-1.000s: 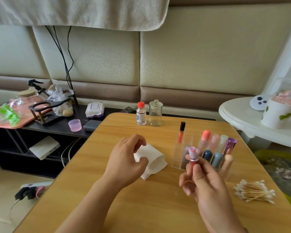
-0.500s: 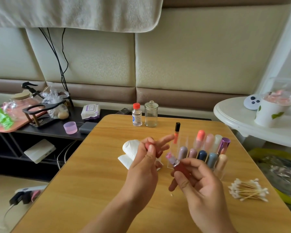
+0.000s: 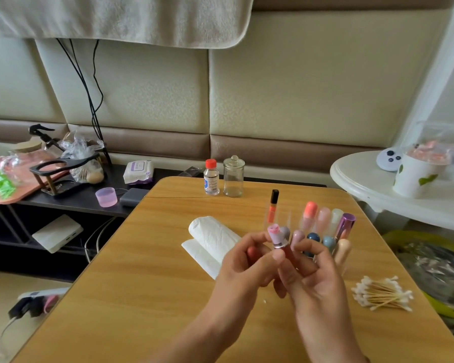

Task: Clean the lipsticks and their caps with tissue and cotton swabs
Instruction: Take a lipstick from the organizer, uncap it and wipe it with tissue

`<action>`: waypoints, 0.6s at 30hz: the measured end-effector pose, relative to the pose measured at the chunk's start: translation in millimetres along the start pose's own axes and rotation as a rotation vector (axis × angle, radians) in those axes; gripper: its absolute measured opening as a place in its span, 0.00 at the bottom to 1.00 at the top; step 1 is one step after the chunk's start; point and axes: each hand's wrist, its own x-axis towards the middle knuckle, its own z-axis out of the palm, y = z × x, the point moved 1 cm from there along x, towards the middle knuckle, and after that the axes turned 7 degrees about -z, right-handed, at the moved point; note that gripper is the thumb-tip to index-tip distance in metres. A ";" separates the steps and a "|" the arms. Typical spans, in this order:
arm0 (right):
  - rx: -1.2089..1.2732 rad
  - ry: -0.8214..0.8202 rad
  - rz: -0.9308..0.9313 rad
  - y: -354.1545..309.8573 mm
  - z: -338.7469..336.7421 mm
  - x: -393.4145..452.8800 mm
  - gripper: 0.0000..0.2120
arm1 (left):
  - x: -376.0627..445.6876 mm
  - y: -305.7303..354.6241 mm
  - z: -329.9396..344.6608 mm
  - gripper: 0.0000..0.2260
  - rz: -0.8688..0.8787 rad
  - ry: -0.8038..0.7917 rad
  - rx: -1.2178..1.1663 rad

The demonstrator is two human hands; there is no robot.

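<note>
My left hand (image 3: 247, 265) and right hand (image 3: 309, 279) are both bare: no gloves, rings or bracelets that I can see. My forearms are bare too, with no sleeve reaching into view. The nails I can see look short and unpainted.

Both hands (image 3: 281, 268) hold an uncapped lipstick (image 3: 277, 237) above the table (image 3: 147, 297).

We saw a matt wood-grain table (image 3: 142, 297), soft crinkled white tissue (image 3: 212, 239), and a clear glass jar (image 3: 233, 179).
</note>
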 end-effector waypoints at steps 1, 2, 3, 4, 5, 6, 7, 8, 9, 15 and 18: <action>-0.014 0.015 -0.006 -0.4 0.8 -0.3 0.42 | -0.5 0.1 2.2 0.18 0.007 0.012 -0.021; -0.031 0.021 -0.024 1.1 0.2 -0.6 0.39 | -0.8 1.0 2.9 0.19 0.017 0.026 -0.052; -0.039 0.020 -0.033 1.8 0.1 -1.3 0.34 | -0.8 2.6 3.0 0.18 0.018 0.037 -0.086; -0.039 0.010 -0.033 1.8 0.3 -2.0 0.26 | -1.0 3.6 2.3 0.18 0.010 0.045 -0.114; -0.031 0.000 -0.022 -0.9 2.4 -2.8 0.19 | -1.2 4.6 2.1 0.16 0.000 0.057 -0.127; -0.019 -0.012 -0.006 -2.8 3.9 -3.5 0.15 | -1.4 5.5 1.8 0.13 -0.011 0.074 -0.132; -0.007 -0.016 0.002 -3.6 4.5 -4.1 0.14 | -1.7 6.3 1.3 0.10 -0.018 0.086 -0.131; 0.003 -0.026 -0.002 -2.6 4.1 -4.5 0.14 | -2.3 7.1 1.1 0.08 -0.021 0.086 -0.126; 0.004 -0.032 -0.011 -3.0 4.5 -4.7 0.16 | -2.4 7.6 0.8 0.07 -0.024 0.077 -0.121; 0.041 -0.078 0.038 -1.1 3.7 -2.4 0.35 | -1.9 9.3 -3.3 0.13 -0.035 -0.020 -0.117; 0.094 -0.137 0.119 -0.2 3.2 -0.9 0.29 | -0.9 6.5 -7.6 0.18 -0.051 -0.021 -0.082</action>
